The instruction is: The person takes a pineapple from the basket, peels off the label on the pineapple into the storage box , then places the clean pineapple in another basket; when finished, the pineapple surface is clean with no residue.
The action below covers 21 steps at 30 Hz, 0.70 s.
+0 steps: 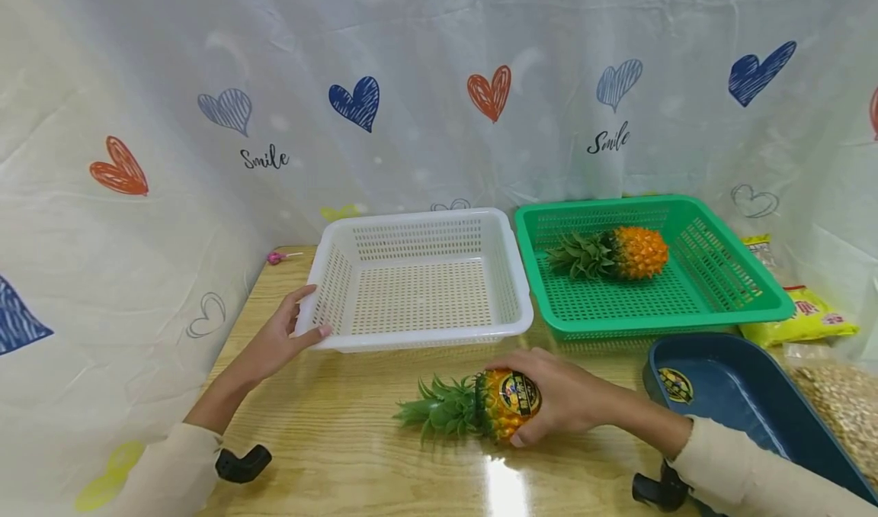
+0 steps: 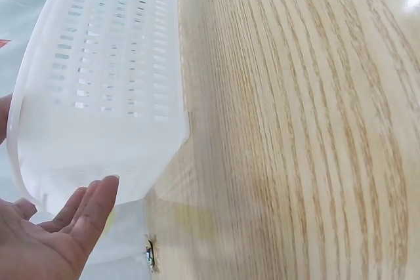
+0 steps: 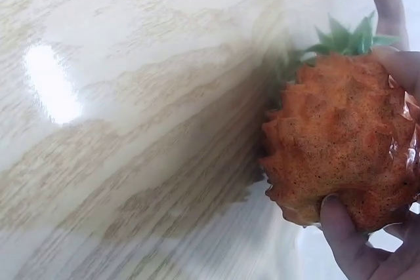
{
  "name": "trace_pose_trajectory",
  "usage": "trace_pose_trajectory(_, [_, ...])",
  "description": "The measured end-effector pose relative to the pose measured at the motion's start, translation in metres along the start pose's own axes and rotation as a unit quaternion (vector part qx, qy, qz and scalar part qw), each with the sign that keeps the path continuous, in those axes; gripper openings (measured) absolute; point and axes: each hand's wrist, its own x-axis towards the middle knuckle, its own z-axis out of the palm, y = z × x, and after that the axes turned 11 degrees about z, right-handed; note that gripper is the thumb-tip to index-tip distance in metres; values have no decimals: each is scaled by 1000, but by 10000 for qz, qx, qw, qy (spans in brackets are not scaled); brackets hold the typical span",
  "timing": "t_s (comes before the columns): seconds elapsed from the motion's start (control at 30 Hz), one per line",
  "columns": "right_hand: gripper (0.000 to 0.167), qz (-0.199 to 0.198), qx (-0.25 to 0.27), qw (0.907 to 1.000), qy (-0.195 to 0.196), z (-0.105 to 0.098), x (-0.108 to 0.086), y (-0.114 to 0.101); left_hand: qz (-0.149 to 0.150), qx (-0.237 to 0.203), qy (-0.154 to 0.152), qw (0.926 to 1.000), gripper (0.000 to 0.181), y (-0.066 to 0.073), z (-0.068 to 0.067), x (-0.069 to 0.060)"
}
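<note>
My right hand grips the fruit end of a small pineapple, thumb at the near side. Its green crown points left, and a round dark label shows on the fruit. From the right wrist view, the spiky orange base of this pineapple fills the space between fingers and thumb. At the near left corner of a white perforated plastic basket, my left hand holds the rim. In the left wrist view, several fingers of the left hand lie outside the basket wall. No items lie in the white basket.
A green perforated basket at the back right holds another pineapple. Nearer stands a dark blue basin with a round label inside. Yellow packets and a bag of pale grains lie far right. A pink lollipop is behind the left hand.
</note>
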Motion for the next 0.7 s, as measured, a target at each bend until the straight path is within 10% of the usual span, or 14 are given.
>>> trace_pose_trajectory(0.3, [91,61,81,9997,-232,-3,6,2,282,593,282,9974,82,6,-7,-7])
trace_pose_trajectory(0.47, [90,-28,125,9995,-305,-6,7,2,379,660,944,9926,81,15,-13,-15])
trace_pose_trajectory(0.7, [90,-111,141,9992,-349,-7,7,3,1330,781,1736,9727,66,36,-9,-24])
